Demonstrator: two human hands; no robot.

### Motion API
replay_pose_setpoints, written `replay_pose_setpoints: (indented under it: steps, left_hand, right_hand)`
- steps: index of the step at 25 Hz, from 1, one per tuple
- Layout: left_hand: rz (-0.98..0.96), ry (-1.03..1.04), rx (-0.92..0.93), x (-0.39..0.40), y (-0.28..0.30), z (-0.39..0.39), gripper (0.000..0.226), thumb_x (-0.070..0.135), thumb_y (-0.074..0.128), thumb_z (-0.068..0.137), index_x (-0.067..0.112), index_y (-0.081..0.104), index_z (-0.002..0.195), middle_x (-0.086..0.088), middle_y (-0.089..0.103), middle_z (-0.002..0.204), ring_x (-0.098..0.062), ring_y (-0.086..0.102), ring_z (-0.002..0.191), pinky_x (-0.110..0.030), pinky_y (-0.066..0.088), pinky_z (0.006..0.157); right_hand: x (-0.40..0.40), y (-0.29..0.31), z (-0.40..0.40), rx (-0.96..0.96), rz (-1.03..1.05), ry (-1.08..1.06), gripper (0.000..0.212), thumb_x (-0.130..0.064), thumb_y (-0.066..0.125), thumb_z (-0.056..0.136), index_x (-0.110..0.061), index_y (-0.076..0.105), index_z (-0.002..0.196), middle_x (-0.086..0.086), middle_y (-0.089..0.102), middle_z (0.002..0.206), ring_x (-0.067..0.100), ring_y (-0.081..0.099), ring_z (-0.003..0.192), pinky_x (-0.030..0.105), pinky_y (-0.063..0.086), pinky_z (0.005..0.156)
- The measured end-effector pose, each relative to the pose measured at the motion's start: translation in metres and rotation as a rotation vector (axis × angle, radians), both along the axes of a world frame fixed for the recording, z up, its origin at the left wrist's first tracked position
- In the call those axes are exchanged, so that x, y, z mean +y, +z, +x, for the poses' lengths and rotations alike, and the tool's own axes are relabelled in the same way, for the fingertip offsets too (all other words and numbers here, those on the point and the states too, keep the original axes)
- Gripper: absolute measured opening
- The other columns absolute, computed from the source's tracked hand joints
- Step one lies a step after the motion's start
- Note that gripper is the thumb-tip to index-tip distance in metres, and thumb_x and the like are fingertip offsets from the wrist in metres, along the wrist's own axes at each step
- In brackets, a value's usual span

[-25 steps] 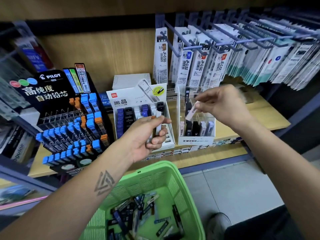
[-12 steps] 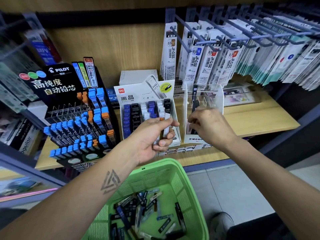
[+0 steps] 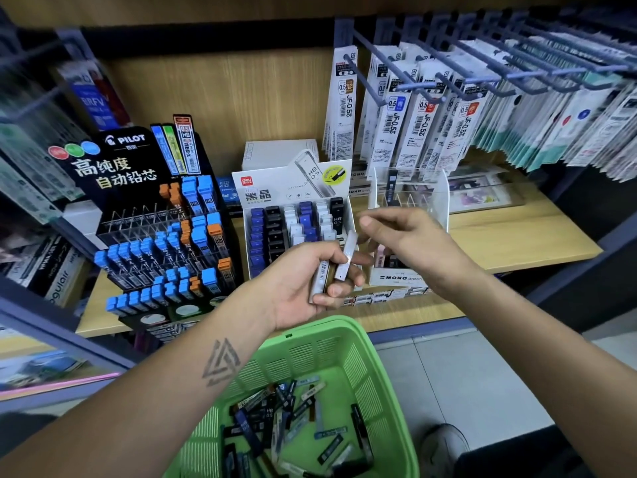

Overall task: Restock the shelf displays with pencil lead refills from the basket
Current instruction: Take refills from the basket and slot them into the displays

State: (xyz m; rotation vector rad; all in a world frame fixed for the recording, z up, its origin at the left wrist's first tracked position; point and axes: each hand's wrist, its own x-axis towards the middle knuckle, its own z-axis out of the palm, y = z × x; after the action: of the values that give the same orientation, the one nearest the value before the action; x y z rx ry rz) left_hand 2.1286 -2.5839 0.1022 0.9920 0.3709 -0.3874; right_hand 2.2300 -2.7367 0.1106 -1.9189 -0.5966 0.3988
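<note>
Our right hand has left the clear MONO display empty, fingers loosely curled, reaching the grey refill case standing above our left hand, which grips several cases. One placement done; more remain in the green basket below.

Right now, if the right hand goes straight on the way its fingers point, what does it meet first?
Probably the clear lead case standing out of the left hand; the right hand points left toward it. Depth is unclear.
</note>
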Motion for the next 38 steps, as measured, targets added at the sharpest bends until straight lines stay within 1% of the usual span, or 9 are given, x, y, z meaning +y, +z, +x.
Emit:
replay_pose_setpoints:
  steps: [3,8,12,15,21,23,25,30,38]
  left_hand:
    - [0.021,-0.01,0.009,-0.002,0.001,-0.001,0.029,0.009,0.039,0.092,-0.002,0.062,0.103,-0.015,0.06,0.074,-0.012,0.033,0.049,-0.018,0.017,0.035]
    - [0.159,0.071,-0.02,-0.003,-0.002,-0.002,0.022,0.005,0.047,0.101,-0.01,0.061,0.11,-0.024,0.067,0.083,-0.009,0.034,0.043,-0.019,0.014,0.038]
    - [0.169,0.112,-0.051,-0.004,-0.002,0.0,0.015,0.006,0.05,0.102,-0.003,0.054,0.113,-0.02,0.066,0.073,-0.008,0.033,0.038,-0.016,0.016,0.035]
    - [0.168,0.088,-0.052,-0.006,0.002,0.001,0.026,0.014,0.052,0.101,-0.009,0.058,0.113,-0.02,0.063,0.068,-0.008,0.032,0.036,-0.014,0.016,0.033]
    - [0.16,0.054,-0.001,-0.009,0.003,0.005,0.024,0.03,0.047,0.099,0.008,0.058,0.103,-0.011,0.054,0.065,-0.011,0.03,0.04,-0.015,0.014,0.036]
    - [0.146,0.008,0.024,-0.012,0.001,0.005,0.028,0.034,0.042,0.095,0.01,0.057,0.095,-0.009,0.05,0.065,-0.014,0.029,0.044,-0.019,0.011,0.04]
    - [0.117,-0.012,0.041,-0.015,-0.002,0.005,0.032,0.033,0.035,0.09,0.008,0.056,0.089,-0.008,0.045,0.064,-0.015,0.028,0.048,-0.021,0.009,0.045]
    - [0.013,0.03,0.054,-0.021,-0.008,0.001,0.012,0.013,0.04,0.089,0.008,0.051,0.09,-0.004,0.037,0.065,-0.013,0.028,0.052,-0.021,0.012,0.043]
    - [0.09,0.083,-0.064,-0.03,-0.009,0.0,0.009,0.013,0.05,0.102,0.005,0.054,0.101,-0.018,0.064,0.084,-0.011,0.037,0.042,-0.017,0.019,0.037]
  right_hand:
    - [0.004,0.002,-0.006,0.29,0.175,0.034,0.014,-0.006,0.075,0.086,-0.005,0.073,0.1,0.009,0.073,0.083,0.012,0.065,0.068,0.024,0.051,0.065]
    - [-0.003,0.003,0.004,0.136,0.163,-0.038,0.015,0.004,0.071,0.087,-0.004,0.072,0.099,0.011,0.072,0.081,0.017,0.065,0.067,0.022,0.053,0.063]
    - [-0.015,0.005,0.011,-0.79,-0.28,0.256,0.039,0.001,0.064,0.086,-0.02,0.072,0.117,-0.005,0.064,0.122,0.013,0.055,0.11,0.029,0.046,0.091]
    - [-0.02,0.004,0.014,-1.043,-0.44,0.402,0.02,-0.027,0.068,0.09,-0.025,0.074,0.109,-0.008,0.061,0.114,0.016,0.049,0.106,0.042,0.046,0.085]
    - [-0.039,0.021,0.032,-0.39,-0.165,0.003,0.033,-0.01,0.075,0.087,-0.023,0.064,0.115,-0.003,0.062,0.088,0.017,0.066,0.084,0.028,0.056,0.076]
    - [-0.053,0.02,0.042,-0.308,-0.112,-0.078,0.038,-0.005,0.077,0.085,-0.02,0.063,0.116,0.006,0.06,0.086,0.024,0.07,0.078,0.037,0.06,0.075]
    - [-0.064,0.014,0.043,-0.306,-0.113,-0.11,0.03,-0.004,0.075,0.087,-0.017,0.066,0.112,0.008,0.064,0.09,0.019,0.073,0.072,0.042,0.061,0.078]
    - [-0.085,0.01,0.046,-0.377,-0.236,-0.16,0.022,-0.009,0.077,0.085,-0.029,0.071,0.092,-0.002,0.071,0.089,0.016,0.072,0.077,0.025,0.058,0.075]
    - [-0.069,0.001,0.058,-0.62,-0.246,-0.3,0.015,-0.014,0.073,0.089,-0.013,0.074,0.104,0.002,0.073,0.088,0.017,0.069,0.08,0.024,0.048,0.076]
